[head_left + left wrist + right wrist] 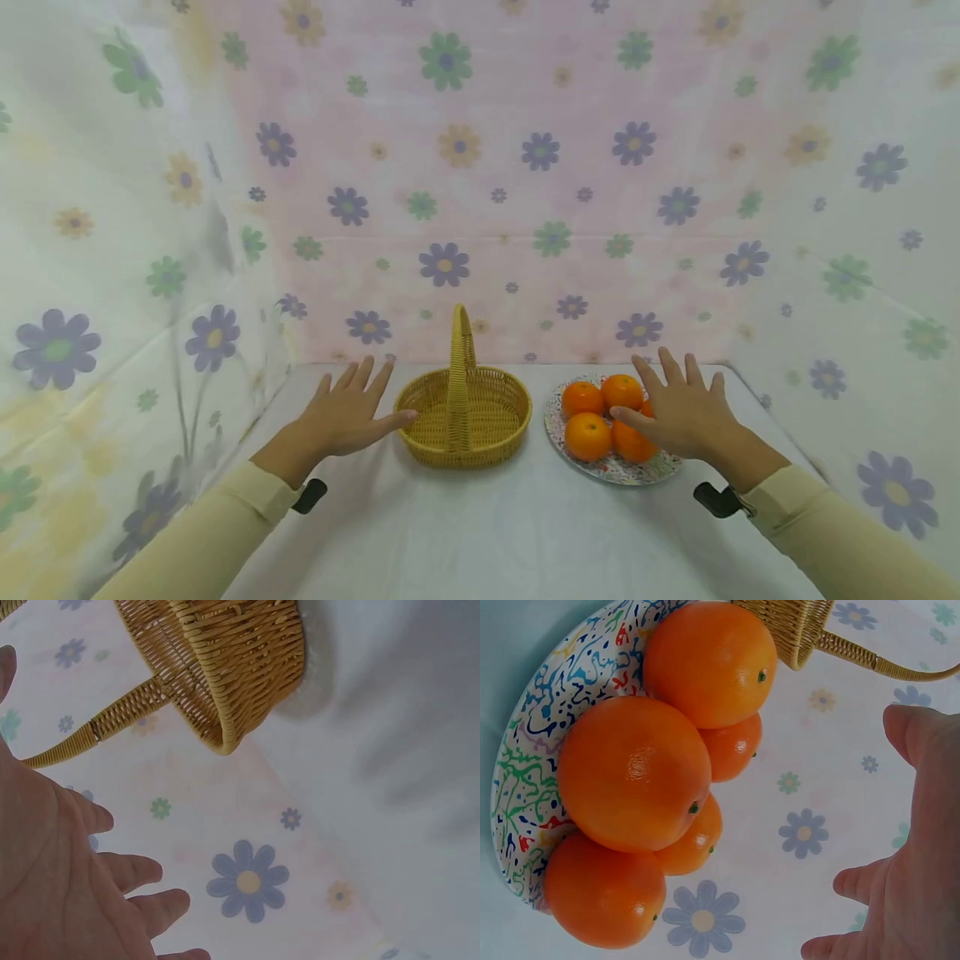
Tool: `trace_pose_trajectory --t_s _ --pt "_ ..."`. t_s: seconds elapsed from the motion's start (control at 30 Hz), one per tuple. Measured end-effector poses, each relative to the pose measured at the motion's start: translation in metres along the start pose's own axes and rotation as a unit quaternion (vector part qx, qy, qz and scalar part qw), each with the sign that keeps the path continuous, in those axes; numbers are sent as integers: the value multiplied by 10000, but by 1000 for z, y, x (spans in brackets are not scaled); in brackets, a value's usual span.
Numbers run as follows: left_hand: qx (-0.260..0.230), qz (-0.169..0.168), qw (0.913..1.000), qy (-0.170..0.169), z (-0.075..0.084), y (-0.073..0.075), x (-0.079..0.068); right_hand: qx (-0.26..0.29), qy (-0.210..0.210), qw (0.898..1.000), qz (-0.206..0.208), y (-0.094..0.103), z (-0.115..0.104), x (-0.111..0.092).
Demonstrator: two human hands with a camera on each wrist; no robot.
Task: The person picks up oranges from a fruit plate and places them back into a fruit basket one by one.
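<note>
A yellow-brown wicker basket (420, 454) with a tall arched handle (459, 383) stands upright on the table, and I see nothing inside it. My left hand (347, 417) is held with spread, straight fingers at the basket's left side, its thumb overlapping the rim in the head view. To the right, several oranges (588, 437) lie together on a round speckled plate (622, 475). My right hand (686, 412) hovers over the plate's right part with fingers spread, hiding some of the fruit. In the right wrist view a gap shows between that hand and the oranges (634, 772).
A white cloth covers the table (480, 533). Flower-printed fabric (495, 208) hangs behind the table and along both sides, close to its edges. A dark wrist strap piece (716, 500) shows at the right cuff, and a similar one (309, 497) at the left.
</note>
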State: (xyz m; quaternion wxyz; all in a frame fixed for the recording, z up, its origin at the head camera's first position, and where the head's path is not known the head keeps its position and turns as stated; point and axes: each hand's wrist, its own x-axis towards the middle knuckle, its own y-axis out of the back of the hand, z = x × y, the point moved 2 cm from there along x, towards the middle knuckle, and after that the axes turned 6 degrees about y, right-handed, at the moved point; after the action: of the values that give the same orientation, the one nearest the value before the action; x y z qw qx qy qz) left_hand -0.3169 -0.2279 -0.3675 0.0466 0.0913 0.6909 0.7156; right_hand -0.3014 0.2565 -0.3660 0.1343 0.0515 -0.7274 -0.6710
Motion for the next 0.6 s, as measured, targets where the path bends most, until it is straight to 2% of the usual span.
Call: trace_pose_trajectory --t_s 0.33,0.6 --pt "-128 -120 9998 99 -1 -10 6 45 11 9999 103 -6 3 2" --pt "-377 1 9993 15 -1 -21 15 200 -3 9995 249 -18 20 4"
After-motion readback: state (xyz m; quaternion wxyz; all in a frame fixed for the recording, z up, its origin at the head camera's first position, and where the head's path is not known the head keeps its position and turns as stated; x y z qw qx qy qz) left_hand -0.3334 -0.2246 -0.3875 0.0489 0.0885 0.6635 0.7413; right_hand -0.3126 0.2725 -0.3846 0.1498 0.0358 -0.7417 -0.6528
